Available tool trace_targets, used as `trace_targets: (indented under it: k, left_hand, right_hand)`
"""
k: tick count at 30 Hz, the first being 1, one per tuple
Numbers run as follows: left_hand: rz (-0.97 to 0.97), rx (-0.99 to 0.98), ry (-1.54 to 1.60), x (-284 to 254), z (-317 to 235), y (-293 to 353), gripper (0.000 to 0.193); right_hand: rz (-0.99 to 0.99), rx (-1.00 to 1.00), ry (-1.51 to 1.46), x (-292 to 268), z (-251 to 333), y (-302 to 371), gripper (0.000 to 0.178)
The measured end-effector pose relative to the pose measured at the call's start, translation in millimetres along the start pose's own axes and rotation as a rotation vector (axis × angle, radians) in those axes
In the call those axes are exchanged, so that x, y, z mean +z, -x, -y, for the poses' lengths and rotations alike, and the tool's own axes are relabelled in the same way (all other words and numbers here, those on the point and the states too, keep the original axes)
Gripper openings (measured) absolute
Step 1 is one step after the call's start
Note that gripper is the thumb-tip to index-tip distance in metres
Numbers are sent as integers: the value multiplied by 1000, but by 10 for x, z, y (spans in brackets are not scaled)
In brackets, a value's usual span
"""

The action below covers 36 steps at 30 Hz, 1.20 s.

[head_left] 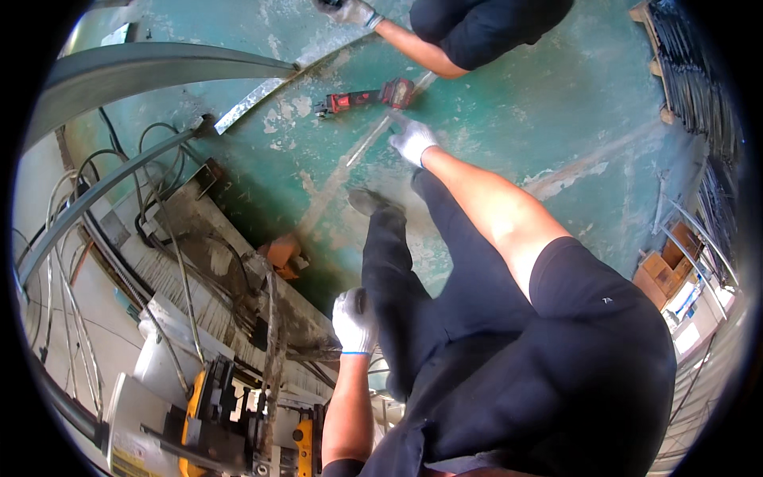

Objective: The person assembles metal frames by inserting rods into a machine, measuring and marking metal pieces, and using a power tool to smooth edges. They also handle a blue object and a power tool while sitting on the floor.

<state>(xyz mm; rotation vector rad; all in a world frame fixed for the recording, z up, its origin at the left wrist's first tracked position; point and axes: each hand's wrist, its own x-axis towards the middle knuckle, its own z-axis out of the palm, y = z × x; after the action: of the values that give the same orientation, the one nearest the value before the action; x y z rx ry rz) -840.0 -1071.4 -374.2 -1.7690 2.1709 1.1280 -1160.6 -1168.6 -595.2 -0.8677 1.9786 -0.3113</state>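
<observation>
My right hand, in a white glove, reaches down over the green floor with its fingers stretched out and nothing in them. Just beyond the fingertips lies a red and black cordless angle grinder, apart from the hand. My left hand, also white-gloved, is by my left leg with the fingers curled in. A dark patch shows at its fingers, and I cannot make out whether it is a held thing. A long, bright metal strip lies on the floor past the grinder.
A co-worker in dark clothes crouches at the top, a gloved hand on a dark object. Grey metal beams, cables and yellow-black machinery fill the left. Stacked dark bars and brown boxes line the right.
</observation>
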Motion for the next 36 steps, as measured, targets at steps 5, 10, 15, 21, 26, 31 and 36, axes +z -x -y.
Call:
trace_targets:
  k: [5,10,15,21,26,31,36]
  left_hand:
    - [69,84,-204,554,405,-185,5]
    - [-29,34,-345,749,435,-481,9]
    - [-145,40,-330,681,516,-547,14]
    - [-181,11,-329,684,608,-645,14]
    - [-177,44,-283,644,583,-765,13]
    - [-145,102,-232,627,493,-876,12]
    - [-81,70,-104,643,475,-981,12]
  right_hand:
    - [159,-82,258,488,-213,-866,41]
    - [-64,-135,340,821,-317,-1601,35]
    - [-137,-279,718,1225,-479,-2163,31]
    - [-42,-267,747,1428,-486,-2453,25]
    - [91,-236,500,1331,-467,-2290,28]
    - [279,-105,211,1303,-431,-1835,37]
    - [495,-25,-116,1235,-188,-1112,39]
